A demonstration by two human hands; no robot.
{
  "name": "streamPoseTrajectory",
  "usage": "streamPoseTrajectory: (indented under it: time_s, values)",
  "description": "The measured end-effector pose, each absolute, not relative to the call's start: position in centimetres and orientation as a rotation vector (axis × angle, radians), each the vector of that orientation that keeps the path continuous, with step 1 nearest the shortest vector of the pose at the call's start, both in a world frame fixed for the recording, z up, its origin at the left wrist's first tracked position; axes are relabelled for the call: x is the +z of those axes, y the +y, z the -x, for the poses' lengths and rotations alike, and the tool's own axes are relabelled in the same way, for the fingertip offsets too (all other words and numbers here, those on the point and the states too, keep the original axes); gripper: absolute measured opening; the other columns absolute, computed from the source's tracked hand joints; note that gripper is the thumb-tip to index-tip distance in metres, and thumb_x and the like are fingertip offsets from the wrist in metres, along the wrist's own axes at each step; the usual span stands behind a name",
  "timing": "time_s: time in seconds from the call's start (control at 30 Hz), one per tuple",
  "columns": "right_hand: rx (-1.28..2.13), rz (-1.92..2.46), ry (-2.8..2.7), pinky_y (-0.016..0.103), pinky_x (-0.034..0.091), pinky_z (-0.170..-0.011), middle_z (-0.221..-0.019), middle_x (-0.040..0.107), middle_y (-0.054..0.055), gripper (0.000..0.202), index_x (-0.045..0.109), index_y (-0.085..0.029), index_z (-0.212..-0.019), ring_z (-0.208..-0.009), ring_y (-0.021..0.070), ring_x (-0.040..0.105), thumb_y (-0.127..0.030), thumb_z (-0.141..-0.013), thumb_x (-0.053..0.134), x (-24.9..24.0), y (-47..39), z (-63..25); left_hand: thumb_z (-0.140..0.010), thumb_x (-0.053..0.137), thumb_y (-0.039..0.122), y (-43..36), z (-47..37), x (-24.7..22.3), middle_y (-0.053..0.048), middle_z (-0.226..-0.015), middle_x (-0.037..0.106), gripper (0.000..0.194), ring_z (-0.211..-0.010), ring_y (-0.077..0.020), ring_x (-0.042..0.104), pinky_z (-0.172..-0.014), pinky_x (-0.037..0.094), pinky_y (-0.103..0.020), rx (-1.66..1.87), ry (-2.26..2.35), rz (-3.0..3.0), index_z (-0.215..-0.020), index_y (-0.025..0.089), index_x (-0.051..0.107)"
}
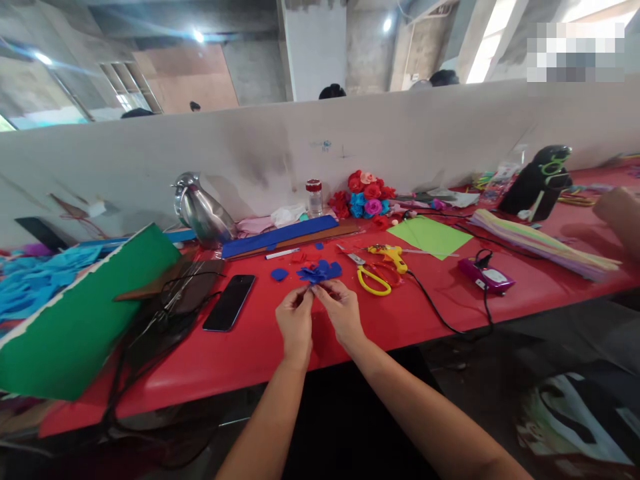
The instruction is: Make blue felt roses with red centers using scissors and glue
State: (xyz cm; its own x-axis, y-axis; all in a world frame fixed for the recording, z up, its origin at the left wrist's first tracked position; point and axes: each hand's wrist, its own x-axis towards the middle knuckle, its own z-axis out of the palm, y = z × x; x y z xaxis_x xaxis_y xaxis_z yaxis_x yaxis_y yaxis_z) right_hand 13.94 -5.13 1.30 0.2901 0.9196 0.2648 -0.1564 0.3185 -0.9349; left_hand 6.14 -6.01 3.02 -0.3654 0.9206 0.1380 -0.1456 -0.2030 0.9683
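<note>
Both hands meet in front of me above the red tabletop (280, 347). Between their fingertips they pinch a blue paper flower (321, 272), its petals spread out on the far side. My left hand (294, 319) is closed on the base of the flower, and my right hand (343, 310) grips it from the other side. What the fingertips cover at the base is hidden. A loose blue paper petal (279, 275) lies just left of the flower. To the right are yellow-handled scissors (373, 277) and a yellow glue gun (389, 256).
At left lie a phone (230, 303) and a green board (95, 320). Behind stand a steel jug (203, 210), a glass jar (314, 199) and a paper flower bunch (369, 195). Green paper (430, 236) and a purple power socket (486, 276) with cords sit right. Another person's arm (620, 217) shows far right.
</note>
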Motion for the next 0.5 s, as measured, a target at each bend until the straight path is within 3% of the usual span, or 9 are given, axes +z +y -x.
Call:
streamPoseTrajectory:
  time_s: [0.23,0.5]
  values:
    - [0.94,0.915,-0.999,0.032,0.047,-0.08,-0.081,0.066,0.002,0.015,0.072,-0.021,-0.072,-0.08,0.0177,0.058,-0.036,-0.073,0.069,1.68,-5.16,-14.44,-0.067,0.073,0.033,-6.15,-6.49,2.51,-0.003,-0.072,0.069,0.02,-0.071,-0.0162,0.061,-0.072,0.046,-0.028,1.679,1.139,-1.013,-0.076,0.016,0.073]
    - [0.889,0.94,-1.078,0.03,0.048,-0.078,-0.08,0.067,0.003,0.015,0.071,-0.021,-0.076,-0.082,0.0182,0.058,-0.035,-0.072,0.069,1.4,-4.8,-14.37,-0.069,0.073,0.035,-6.17,-6.15,2.0,-0.002,-0.074,0.07,0.02,-0.074,-0.0167,0.061,-0.075,0.047,-0.028,1.652,1.051,-1.054,-0.077,0.016,0.073]
